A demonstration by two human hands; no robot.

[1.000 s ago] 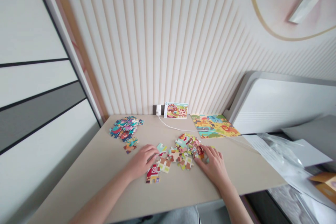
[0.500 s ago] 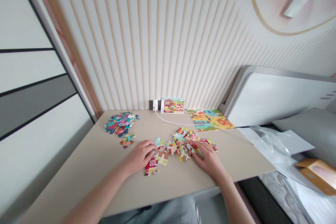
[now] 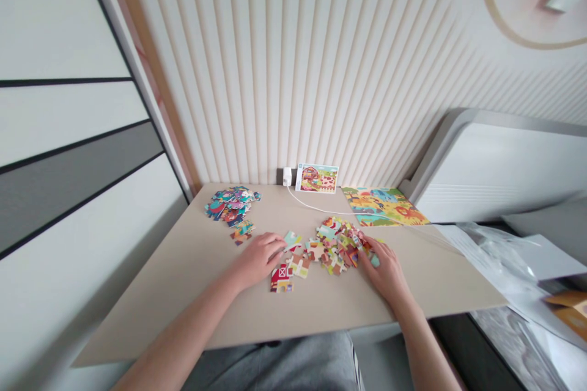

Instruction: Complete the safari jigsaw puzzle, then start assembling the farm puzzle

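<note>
My left hand (image 3: 262, 258) rests at the left of some loose puzzle pieces, its fingers curled together by a pale blue and green piece (image 3: 292, 239); whatever they hold is too small to make out. Below its fingertips lie a red barn piece (image 3: 281, 279) and a brown and green piece (image 3: 300, 266). My right hand (image 3: 381, 263) is at the right side of a heap of farm puzzle pieces (image 3: 334, 245), thumb and fingers spread around pieces at its edge. Whether it grips any of them is unclear.
A second puzzle heap (image 3: 232, 204) lies at the table's back left. A farm picture card (image 3: 317, 178) leans on the wall beside a white charger (image 3: 287, 176), whose cable crosses the table (image 3: 183, 281). An animal puzzle (image 3: 385, 206) lies at the back right.
The view has shifted, so the table sits further right. My right hand has spread over the right end of the farm heap, where pieces have moved. My left hand stays by the same pieces.
</note>
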